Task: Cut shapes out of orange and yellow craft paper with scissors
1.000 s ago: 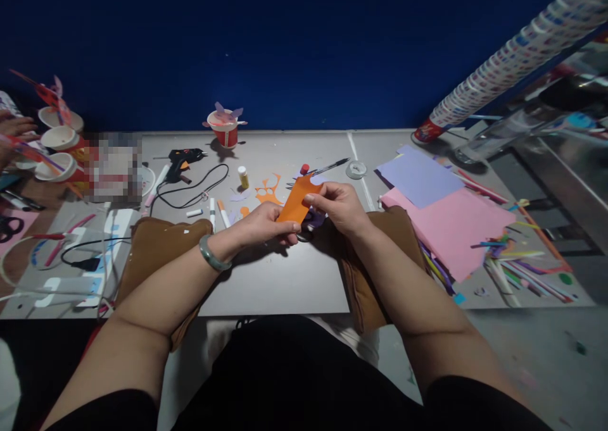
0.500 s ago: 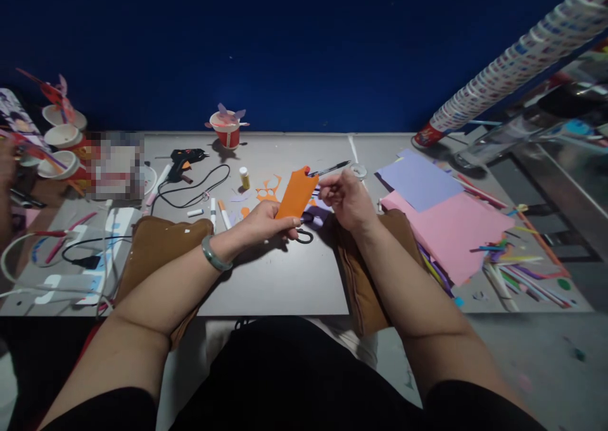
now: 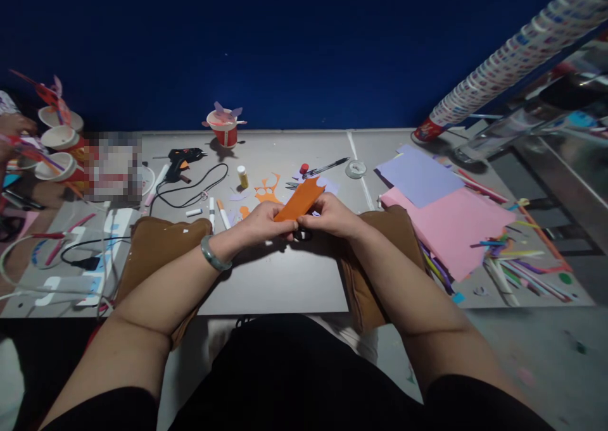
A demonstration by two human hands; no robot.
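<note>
A piece of orange paper point(image 3: 300, 200) with a jagged top edge is held tilted above the table. My left hand point(image 3: 268, 223) pinches its lower left corner, thumb in front. My right hand point(image 3: 334, 216) grips the right edge, thumb on the front near the lower corner and the other fingers hidden behind. Partly covered below the paper is a pair of scissors point(image 3: 303, 235), its dark handle loops near my fingers. Orange paper scraps point(image 3: 267, 190) with cut-out holes lie just beyond my left hand. Bits of purple paper point(image 3: 329, 183) are scattered behind the held piece.
Around the middle stand a glue bottle point(image 3: 242, 176), a black glue gun point(image 3: 181, 164), a pen point(image 3: 327, 167) and a tape roll point(image 3: 355, 169). Pink paper point(image 3: 456, 235) and purple paper point(image 3: 420, 176) lie right. A decorated cup point(image 3: 225, 130) stands behind. Another person's hand point(image 3: 16, 130) is far left.
My right hand has come down and left from beside the paper's upper edge and now grips it. The orange paper has tipped lower and to the right.
</note>
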